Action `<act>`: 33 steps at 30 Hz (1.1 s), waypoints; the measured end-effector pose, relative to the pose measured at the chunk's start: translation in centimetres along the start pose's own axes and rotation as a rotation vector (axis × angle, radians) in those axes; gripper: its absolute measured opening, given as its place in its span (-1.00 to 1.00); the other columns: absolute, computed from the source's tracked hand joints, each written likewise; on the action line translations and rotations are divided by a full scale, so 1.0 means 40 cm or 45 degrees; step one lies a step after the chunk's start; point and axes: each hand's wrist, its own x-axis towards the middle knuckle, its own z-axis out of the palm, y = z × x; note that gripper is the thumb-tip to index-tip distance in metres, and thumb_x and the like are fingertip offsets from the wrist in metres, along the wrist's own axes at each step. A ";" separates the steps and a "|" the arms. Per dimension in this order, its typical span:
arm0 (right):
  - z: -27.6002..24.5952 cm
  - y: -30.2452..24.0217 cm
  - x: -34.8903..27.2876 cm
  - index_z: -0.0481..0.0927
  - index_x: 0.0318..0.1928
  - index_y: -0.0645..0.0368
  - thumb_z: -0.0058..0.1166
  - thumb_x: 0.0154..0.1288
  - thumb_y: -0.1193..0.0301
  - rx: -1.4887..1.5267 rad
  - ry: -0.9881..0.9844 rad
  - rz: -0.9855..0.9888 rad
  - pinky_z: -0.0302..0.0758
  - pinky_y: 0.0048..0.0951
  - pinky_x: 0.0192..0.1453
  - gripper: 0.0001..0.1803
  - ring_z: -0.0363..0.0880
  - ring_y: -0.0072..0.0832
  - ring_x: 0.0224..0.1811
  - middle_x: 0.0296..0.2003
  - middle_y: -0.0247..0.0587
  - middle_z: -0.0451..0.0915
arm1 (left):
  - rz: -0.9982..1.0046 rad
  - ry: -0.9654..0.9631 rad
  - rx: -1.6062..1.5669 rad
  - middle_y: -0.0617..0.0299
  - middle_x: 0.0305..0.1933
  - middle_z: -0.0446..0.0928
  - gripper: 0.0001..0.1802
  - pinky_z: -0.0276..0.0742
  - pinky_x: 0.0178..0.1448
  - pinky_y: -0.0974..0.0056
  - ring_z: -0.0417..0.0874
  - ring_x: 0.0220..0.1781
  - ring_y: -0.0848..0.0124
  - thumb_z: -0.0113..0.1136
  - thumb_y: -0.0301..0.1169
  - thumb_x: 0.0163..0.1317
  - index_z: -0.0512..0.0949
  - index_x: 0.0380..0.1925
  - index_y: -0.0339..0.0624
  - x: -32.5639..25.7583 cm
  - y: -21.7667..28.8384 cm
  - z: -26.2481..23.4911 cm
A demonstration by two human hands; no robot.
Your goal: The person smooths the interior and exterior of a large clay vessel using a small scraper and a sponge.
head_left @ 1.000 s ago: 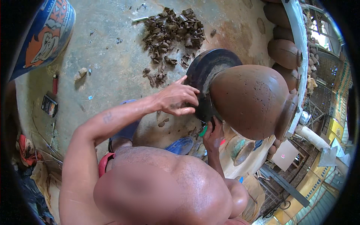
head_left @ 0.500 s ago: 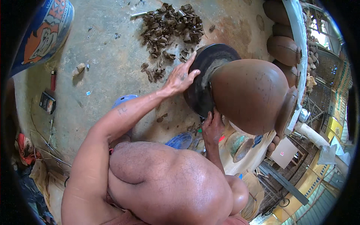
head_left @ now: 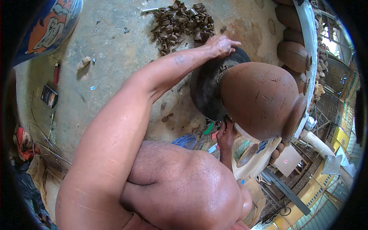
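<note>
A large round brown clay pot (head_left: 258, 99) stands with its base on a black round disc (head_left: 205, 94); its flared rim faces the right side of the picture. My left arm reaches across, and my left hand (head_left: 222, 46) lies over the disc's far edge, index finger stretched out. Close to the lower edge of disc and pot, my right hand (head_left: 227, 134) has its fingers extended against the disc, fingertips partly hidden. Marks and fine cracks show on the pot's wall. My bare knee (head_left: 191, 180) is in front, hiding part of my right forearm.
Dark clay scraps (head_left: 184, 25) lie heaped on the grey floor beyond. More brown pots (head_left: 293, 53) line the right edge. A blue bucket (head_left: 50, 28) stands far left, near a stone (head_left: 83, 63) and a small black box (head_left: 49, 96). A blue dish (head_left: 185, 141) sits by my knee.
My left hand has swept along the disc's rim to its far side. The pot has turned, showing a cracked, marked part of its wall. My right hand stays by the lower edge.
</note>
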 end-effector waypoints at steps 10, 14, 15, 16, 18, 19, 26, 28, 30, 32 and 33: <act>0.026 -0.077 0.004 0.56 0.26 0.34 0.11 0.52 0.52 0.127 0.103 -0.046 0.65 0.11 0.21 -0.63 0.70 0.25 0.12 0.07 0.33 0.68 | 0.759 0.116 0.490 0.28 0.59 0.42 -0.43 -0.15 0.63 -0.75 -0.03 0.82 0.02 0.33 -0.22 0.20 0.67 0.27 0.14 -0.266 -0.080 0.065; 0.033 -0.100 0.010 0.58 0.26 0.37 0.10 0.53 0.51 0.194 0.100 0.051 0.65 0.10 0.21 -0.64 0.70 0.26 0.11 0.06 0.33 0.68 | 0.555 -0.370 0.171 0.21 0.24 0.68 -0.75 -0.01 0.58 -0.71 0.29 0.69 0.10 0.42 -0.21 0.18 0.76 -0.19 -0.04 -0.391 -0.029 0.001; 0.036 -0.108 0.016 0.58 0.26 0.37 0.10 0.53 0.51 0.192 0.111 0.061 0.65 0.10 0.21 -0.63 0.70 0.26 0.12 0.07 0.33 0.68 | 0.473 -0.318 0.017 0.18 0.18 0.70 -0.78 0.08 0.59 -0.62 0.37 0.64 0.11 0.44 -0.21 0.18 0.75 -0.28 -0.07 -0.405 -0.048 0.013; 0.036 -0.120 0.024 0.58 0.26 0.36 0.09 0.54 0.51 0.192 0.115 0.072 0.65 0.09 0.22 -0.63 0.70 0.26 0.13 0.08 0.33 0.68 | 0.405 -0.108 -0.211 0.09 0.17 0.69 -0.76 0.24 0.58 -0.39 0.50 0.53 0.09 0.47 -0.21 0.19 0.73 -0.27 -0.10 -0.424 -0.072 0.036; 0.038 -0.142 0.043 0.58 0.27 0.36 0.09 0.54 0.50 0.144 0.115 0.108 0.64 0.08 0.22 -0.63 0.70 0.25 0.15 0.10 0.33 0.68 | 0.280 0.431 -0.331 -0.06 0.19 0.66 -0.63 0.45 0.53 -0.07 0.63 0.39 0.02 0.49 -0.18 0.25 0.68 -0.06 -0.13 -0.461 -0.077 0.072; 0.030 -0.151 0.046 0.58 0.28 0.35 0.09 0.54 0.49 0.074 0.125 0.153 0.65 0.08 0.23 -0.62 0.70 0.24 0.15 0.11 0.33 0.68 | 0.209 0.733 -0.231 -0.12 0.22 0.64 -0.51 0.50 0.50 0.02 0.63 0.38 -0.04 0.47 -0.15 0.29 0.64 0.15 -0.12 -0.469 -0.044 0.090; 0.048 -0.152 0.089 0.59 0.32 0.29 0.09 0.54 0.46 -0.031 0.131 0.085 0.65 0.07 0.25 -0.59 0.72 0.21 0.14 0.11 0.31 0.70 | -0.124 0.571 -0.474 -0.31 0.43 0.51 -0.01 0.43 0.54 -0.08 0.56 0.42 -0.25 0.31 -0.11 0.47 -0.03 0.72 -0.01 -0.466 -0.078 0.228; 0.032 -0.140 0.075 0.59 0.31 0.28 0.09 0.53 0.47 -0.058 0.142 0.087 0.65 0.08 0.24 -0.60 0.72 0.21 0.14 0.11 0.30 0.70 | -0.070 0.533 -0.540 -0.34 0.46 0.48 -0.04 0.43 0.55 -0.07 0.54 0.45 -0.26 0.28 -0.10 0.48 0.00 0.72 -0.02 -0.445 -0.066 0.210; 0.030 -0.127 0.071 0.60 0.30 0.27 0.09 0.53 0.47 -0.069 0.130 0.083 0.65 0.08 0.23 -0.61 0.72 0.21 0.14 0.12 0.30 0.70 | -0.143 0.371 -0.480 -0.32 0.46 0.49 -0.07 0.42 0.56 -0.08 0.52 0.47 -0.26 0.26 -0.10 0.48 0.04 0.71 -0.03 -0.417 -0.058 0.155; 0.022 -0.131 0.069 0.61 0.28 0.27 0.09 0.52 0.48 -0.078 0.108 0.071 0.66 0.09 0.22 -0.62 0.72 0.22 0.13 0.12 0.29 0.70 | -0.039 0.444 -0.391 -0.31 0.41 0.54 -0.12 0.43 0.54 -0.11 0.55 0.44 -0.25 0.22 -0.06 0.47 0.13 0.69 0.01 -0.364 -0.098 0.139; 0.019 -0.128 0.069 0.61 0.27 0.27 0.09 0.52 0.48 -0.080 0.112 0.058 0.67 0.09 0.21 -0.62 0.73 0.22 0.12 0.12 0.30 0.70 | 0.019 0.487 -0.345 -0.31 0.28 0.60 -0.13 0.49 0.45 -0.12 0.60 0.32 -0.27 0.23 -0.08 0.46 0.15 0.68 0.02 -0.326 -0.112 0.130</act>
